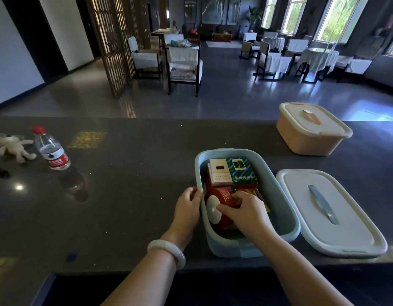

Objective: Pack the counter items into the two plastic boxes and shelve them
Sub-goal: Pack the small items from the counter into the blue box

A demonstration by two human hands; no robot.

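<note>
Blue box (286, 202) sits open near the table's (129, 195) front edge — left hand (187, 208) grips its left rim. Right hand (244, 212), fingers curled, holds the red round tin (222, 200) inside it. Blue lid (330, 212) lies just right; pink box (312, 131), lidded, sits toward the far right edge.

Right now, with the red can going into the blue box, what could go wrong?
1. The red can lies on its side above other packs, its top close to the rim of the blue box. The lid beside the box may not close.
2. The box stands near the edge of the counter; pushing the can down could tip or slide it, though the left hand grips its rim.
</note>
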